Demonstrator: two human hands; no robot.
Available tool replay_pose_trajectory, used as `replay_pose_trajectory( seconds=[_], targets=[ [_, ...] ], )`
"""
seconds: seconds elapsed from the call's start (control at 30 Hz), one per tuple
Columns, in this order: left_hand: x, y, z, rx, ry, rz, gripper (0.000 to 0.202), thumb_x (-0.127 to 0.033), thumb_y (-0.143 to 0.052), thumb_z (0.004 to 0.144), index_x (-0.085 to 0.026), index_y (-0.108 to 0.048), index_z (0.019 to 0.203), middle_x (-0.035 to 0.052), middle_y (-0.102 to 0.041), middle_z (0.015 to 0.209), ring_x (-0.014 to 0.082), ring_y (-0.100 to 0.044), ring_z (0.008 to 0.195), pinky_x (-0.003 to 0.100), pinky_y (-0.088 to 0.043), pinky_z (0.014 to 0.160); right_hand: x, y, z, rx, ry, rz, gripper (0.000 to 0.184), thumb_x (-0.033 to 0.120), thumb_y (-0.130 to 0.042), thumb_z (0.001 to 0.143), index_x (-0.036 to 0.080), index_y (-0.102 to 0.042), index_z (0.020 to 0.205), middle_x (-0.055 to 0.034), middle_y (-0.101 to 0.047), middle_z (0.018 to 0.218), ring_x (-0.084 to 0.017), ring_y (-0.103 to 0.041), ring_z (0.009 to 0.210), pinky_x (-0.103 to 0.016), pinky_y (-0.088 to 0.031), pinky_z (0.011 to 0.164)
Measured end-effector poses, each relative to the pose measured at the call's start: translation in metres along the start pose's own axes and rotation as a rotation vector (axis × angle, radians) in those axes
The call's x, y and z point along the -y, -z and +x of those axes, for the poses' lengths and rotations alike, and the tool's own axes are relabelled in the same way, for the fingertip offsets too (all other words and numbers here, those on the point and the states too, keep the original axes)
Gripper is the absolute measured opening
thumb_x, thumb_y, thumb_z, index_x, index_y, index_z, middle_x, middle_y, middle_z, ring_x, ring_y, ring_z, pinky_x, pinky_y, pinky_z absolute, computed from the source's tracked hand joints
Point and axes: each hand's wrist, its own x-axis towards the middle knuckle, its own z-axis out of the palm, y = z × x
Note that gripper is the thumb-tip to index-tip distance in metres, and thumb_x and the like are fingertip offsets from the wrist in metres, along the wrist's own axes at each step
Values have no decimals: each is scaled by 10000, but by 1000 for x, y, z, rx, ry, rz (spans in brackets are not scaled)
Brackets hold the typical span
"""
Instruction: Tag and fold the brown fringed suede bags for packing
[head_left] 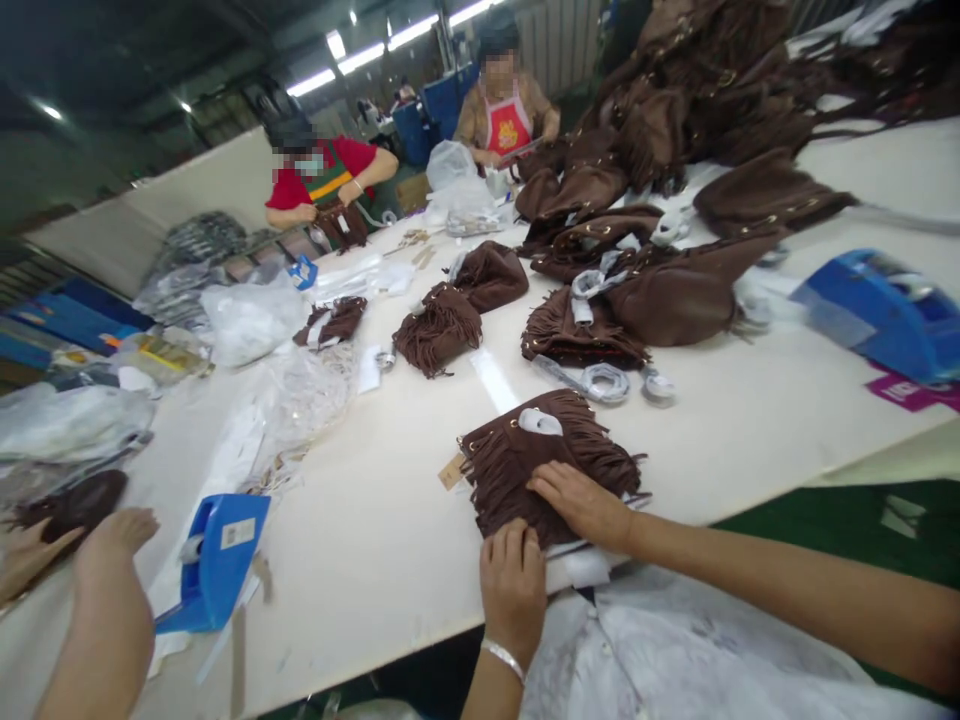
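Note:
A dark brown fringed bag (495,460) lies flat on the white table right in front of me. Gold-coloured eyelets run along its far edge, and a piece wrapped in white (541,421) rests on top. A tan paper tag (451,472) pokes out at its left side. My left hand (514,570), with a band at the wrist, has its fingers bent over the bag's near edge; the thumb is hidden. On the bag's front lies my right hand (583,503), fingers stretched out and pressing down on the fringe.
Brown bags (675,295) are heaped at the back right. Blue tape dispensers stand at left (225,560) and right (885,310). Coiled wrapped straps (606,382) lie beyond my bag. A co-worker's hands (124,530) handle something brown at far left; two people sit across the table.

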Motion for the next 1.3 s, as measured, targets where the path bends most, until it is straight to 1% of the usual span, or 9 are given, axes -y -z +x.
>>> replay_pose_trajectory(
  seconds=[0.13, 0.2, 0.33, 0.53, 0.63, 0.83, 0.93, 1.1, 1.3],
  targets=[
    [-8, 45, 27, 27, 180, 23, 179, -270, -566, 903, -197, -571, 740, 51, -593, 718, 225, -579, 730, 405, -503, 681, 2, -4, 1, -25, -7, -1, 297, 61, -480, 890, 140, -584, 1156, -116, -603, 1102, -245, -543, 993, -427, -501, 881],
    [-26, 54, 60, -87, 255, -118, 149, -223, -473, 944, -191, -618, 927, 91, -649, 905, 229, -606, 880, 400, -514, 767, 4, -6, -1, -61, -3, -1, 277, 79, -482, 896, 140, -601, 1139, -117, -615, 1098, -246, -549, 1002, -428, -499, 890],
    [-52, 17, 113, -70, 262, -381, 374, -169, -366, 957, -163, -522, 1296, 149, -548, 1326, 244, -469, 1287, 453, -416, 1065, 4, -8, -8, -152, -44, -17, 296, 129, -477, 913, 133, -615, 1175, -126, -645, 1103, -251, -561, 1054, -447, -477, 941],
    [-25, -50, 92, -38, 368, -411, 320, -202, -362, 976, -106, -507, 1245, 194, -489, 1331, 259, -437, 1303, 496, -408, 1078, -3, -3, -34, -172, -223, -170, 454, 229, -507, 923, 102, -516, 1359, -171, -440, 1473, -313, -363, 1370, -535, -288, 1130],
    [-23, -49, 90, 37, 288, -335, 372, -238, -422, 969, -112, -455, 1318, 193, -447, 1382, 290, -357, 1365, 545, -363, 1111, -4, 12, -42, -152, -246, -183, 526, 288, -513, 929, 93, -457, 1415, -175, -367, 1525, -312, -306, 1416, -525, -291, 1140],
    [-32, -42, 96, 129, 194, -194, 544, -373, -541, 925, -55, -423, 1350, 225, -407, 1425, 353, -268, 1410, 579, -332, 1130, -23, 97, -12, -343, -422, -141, 564, 223, -404, 975, 99, -280, 1512, -164, -264, 1574, -277, -211, 1463, -511, -268, 1168],
    [-32, -42, 96, 145, 188, -165, 585, -396, -534, 926, -48, -398, 1375, 233, -396, 1438, 369, -265, 1410, 598, -327, 1123, -45, 86, 3, -380, -419, -129, 626, 218, -376, 980, 103, -145, 1551, -163, -198, 1595, -271, -182, 1473, -519, -253, 1171],
    [-31, -39, 98, 155, 110, -108, 597, -409, -527, 928, -15, -410, 1362, 240, -426, 1412, 375, -296, 1385, 573, -345, 1109, -79, 21, -8, -99, -381, -150, 555, 216, -427, 964, 98, -317, 1496, -179, -292, 1559, -293, -266, 1443, -532, -282, 1144],
    [-34, -34, 98, 178, -61, -19, 330, -276, -501, 947, -108, -537, 1229, 171, -565, 1253, 321, -507, 1165, 498, -451, 943, -77, 79, -45, -303, -482, -93, 383, 216, -398, 980, 108, -502, 1333, -182, -496, 1414, -273, -411, 1350, -473, -378, 1094]
  ],
)
